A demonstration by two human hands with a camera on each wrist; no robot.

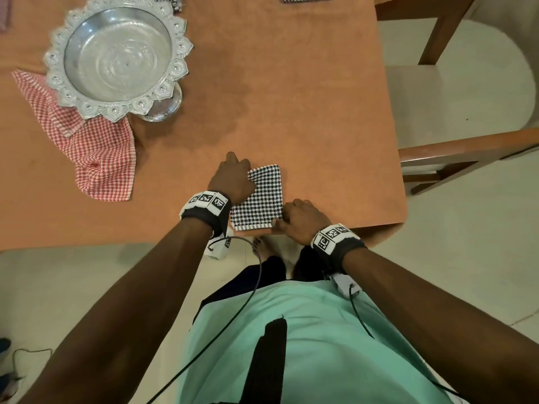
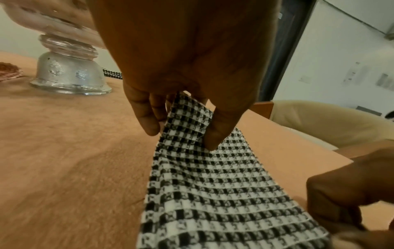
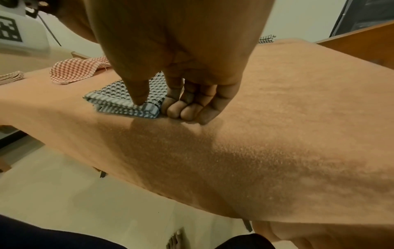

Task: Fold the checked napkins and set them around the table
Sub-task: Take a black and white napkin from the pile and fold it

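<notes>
Both hands pinch the folded napkin (image 1: 261, 196) near the table's (image 1: 306, 106) 6 o'clock edge: left hand (image 1: 233, 177) far corner, right hand (image 1: 303, 220) near corner.

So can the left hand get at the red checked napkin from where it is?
Probably yes. The red checked napkin lies open on the table to the left of the left hand, with bare table between them. But one end is under the silver pedestal bowl, and the hand now pinches the black checked napkin.
</notes>
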